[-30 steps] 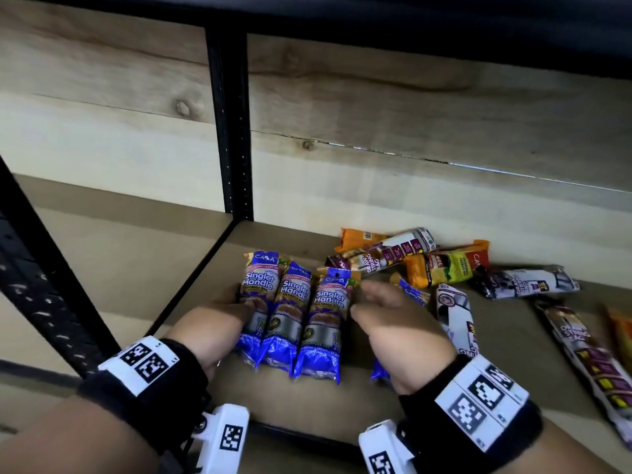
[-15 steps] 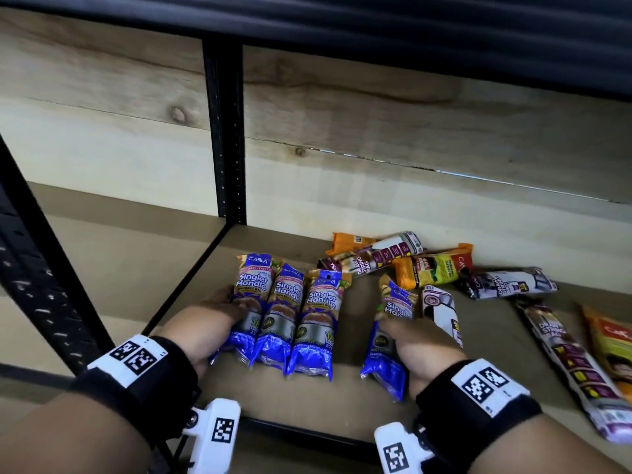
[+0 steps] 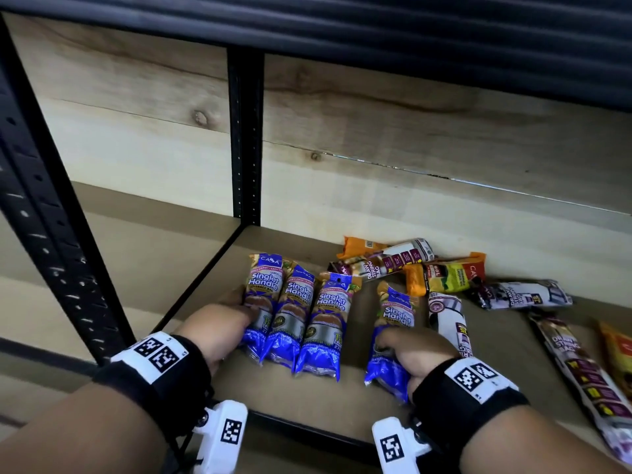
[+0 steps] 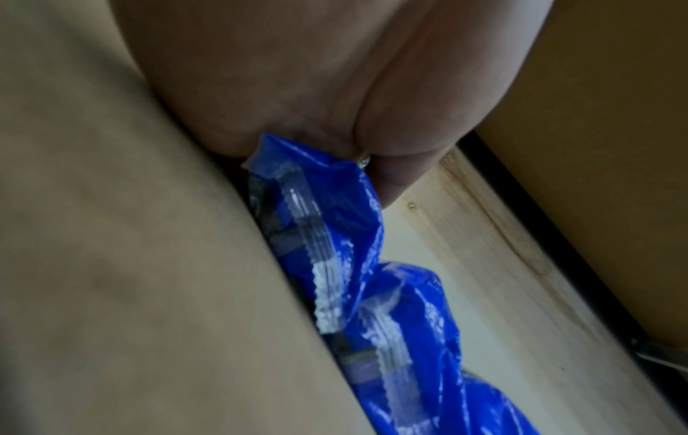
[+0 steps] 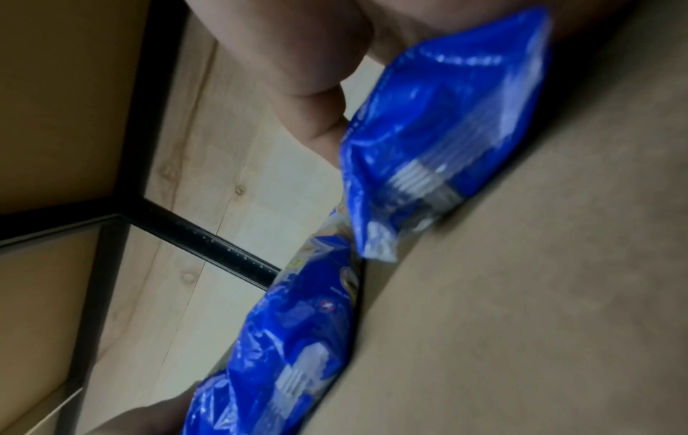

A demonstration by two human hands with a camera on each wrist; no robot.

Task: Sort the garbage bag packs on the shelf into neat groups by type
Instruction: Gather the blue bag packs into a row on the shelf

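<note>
Since a moment ago, the right hand [image 3: 415,354] has dragged a fourth blue plastic garbage bag pack [image 3: 393,333] clear of the far pile, fingers gripping it. The left hand [image 3: 219,328] steadies the three-pack row [image 3: 301,313], its grip hidden. Slide it left, parallel, ends flush.

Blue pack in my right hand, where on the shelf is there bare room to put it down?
Bare board shows between the three-pack blue row and the blue pack your right hand grips. More lies behind the row, toward the black upright post, and along the shelf front edge. Crowded: the mixed pile at the back right.
</note>
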